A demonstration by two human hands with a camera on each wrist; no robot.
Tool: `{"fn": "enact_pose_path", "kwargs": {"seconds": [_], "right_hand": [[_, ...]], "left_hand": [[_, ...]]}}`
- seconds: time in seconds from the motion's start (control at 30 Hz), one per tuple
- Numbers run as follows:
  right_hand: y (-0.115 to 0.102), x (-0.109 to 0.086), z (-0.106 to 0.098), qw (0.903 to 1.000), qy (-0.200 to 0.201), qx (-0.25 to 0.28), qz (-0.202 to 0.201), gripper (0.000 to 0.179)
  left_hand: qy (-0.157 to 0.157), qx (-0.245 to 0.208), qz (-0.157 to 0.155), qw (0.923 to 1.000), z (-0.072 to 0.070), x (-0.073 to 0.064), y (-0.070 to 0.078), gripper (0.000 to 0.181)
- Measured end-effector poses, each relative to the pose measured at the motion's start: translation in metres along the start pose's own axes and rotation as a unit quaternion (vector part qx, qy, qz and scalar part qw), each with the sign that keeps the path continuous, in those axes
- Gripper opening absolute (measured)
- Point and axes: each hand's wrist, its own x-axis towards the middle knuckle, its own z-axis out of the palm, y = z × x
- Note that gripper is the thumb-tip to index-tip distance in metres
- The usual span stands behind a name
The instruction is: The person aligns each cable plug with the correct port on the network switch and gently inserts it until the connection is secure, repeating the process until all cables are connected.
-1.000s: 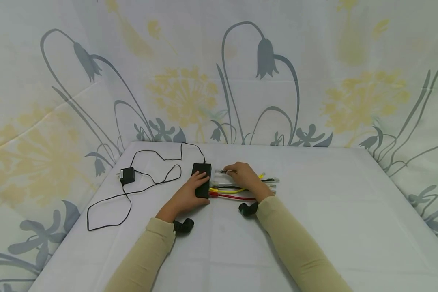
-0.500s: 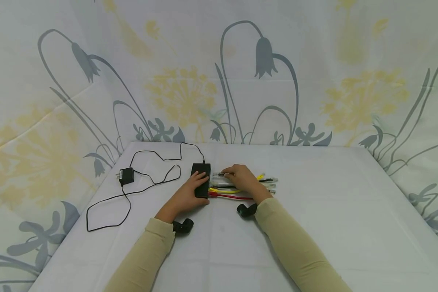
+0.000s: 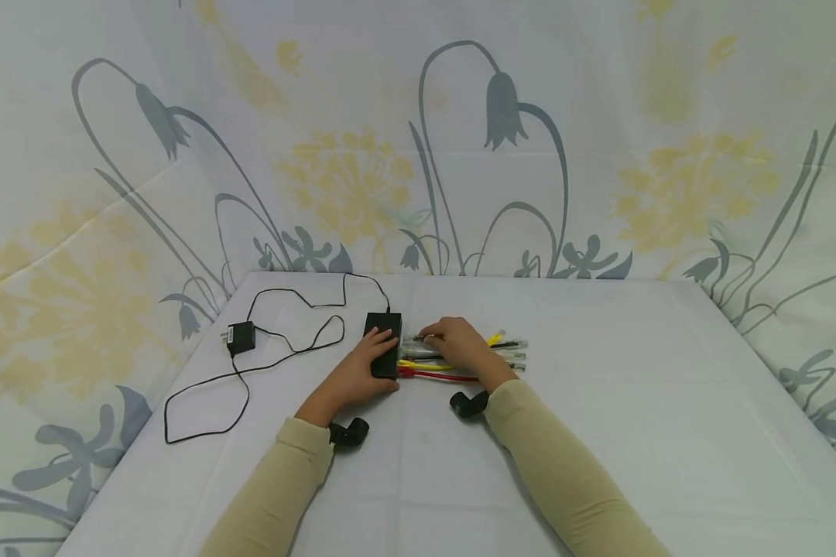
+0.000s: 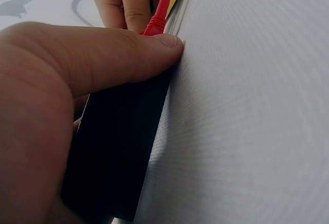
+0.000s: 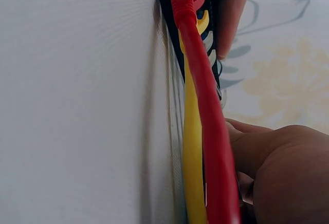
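Observation:
A black network switch (image 3: 383, 320) lies on the white table, its row of ports facing right. My left hand (image 3: 354, 373) holds it, fingers across the top; in the left wrist view the thumb (image 4: 123, 54) presses along its near end. A red Ethernet cable (image 3: 446, 377) and a yellow one (image 5: 193, 131) run out of the ports, with darker and pale cables beyond them. At the far end of the port side, my right hand (image 3: 461, 344) pinches an Ethernet cable by its clear plug (image 3: 409, 339), close to the switch. The pinching fingertips are partly hidden in the right wrist view.
A black power adapter (image 3: 241, 337) lies at the left, its thin cord (image 3: 286, 290) looping over the table to the switch's back. Loose cable ends with clear plugs (image 3: 521, 356) lie to the right of my right hand. A flowered cloth (image 3: 599, 155) hangs behind.
My right hand has moved slightly left and nearer, bringing the cable's plug up to the switch. My left hand keeps its hold on the switch.

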Motion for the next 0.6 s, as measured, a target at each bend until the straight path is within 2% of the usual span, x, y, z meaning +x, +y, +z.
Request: {"fn": "enact_pose_path", "kwargs": {"seconds": [0.6], "right_hand": [[-0.0051,-0.0021,0.0016,1.0,-0.004,-0.003,0.006,0.027]], "left_hand": [[0.0,0.004,-0.009,1.0,0.0001,-0.0006,0.001,0.079]]}}
